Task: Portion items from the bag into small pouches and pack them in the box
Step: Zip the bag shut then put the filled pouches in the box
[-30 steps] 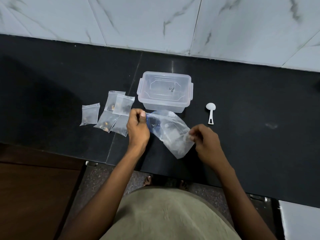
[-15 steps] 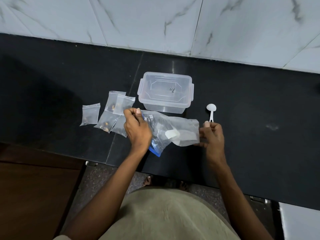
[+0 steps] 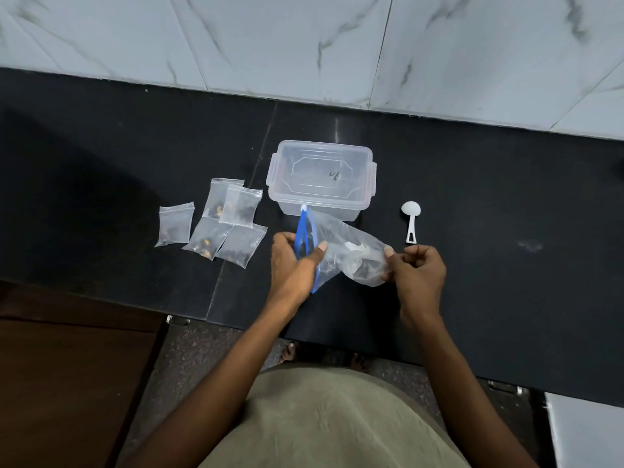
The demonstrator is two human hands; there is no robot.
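Centre of frame: bag (image 3: pixel 341 249) lying sideways just over the worktop (image 3: pixel 506 298), blue zip mouth pointing toward the left. Left hand (image 3: pixel 293 263) pinching that blue rim, fingers closed on it; right hand (image 3: pixel 417 265) gripping the crumpled bottom end. Could spill from here, with the mouth gaping and the bag near level, so any lift at the right end would send pieces onto the dark worktop (hard to spot there). Five small pouches (image 3: pixel 216 221) left of centre, overlapping, easy to knock. Box (image 3: pixel 320 179) just above the bag, lid apparently on, so nothing packed yet by the look of it. Spoon (image 3: pixel 411 221) lying untouched, right of the box. Bag contents only dark smudges through the plastic. Zip slider half hidden behind the left thumb.
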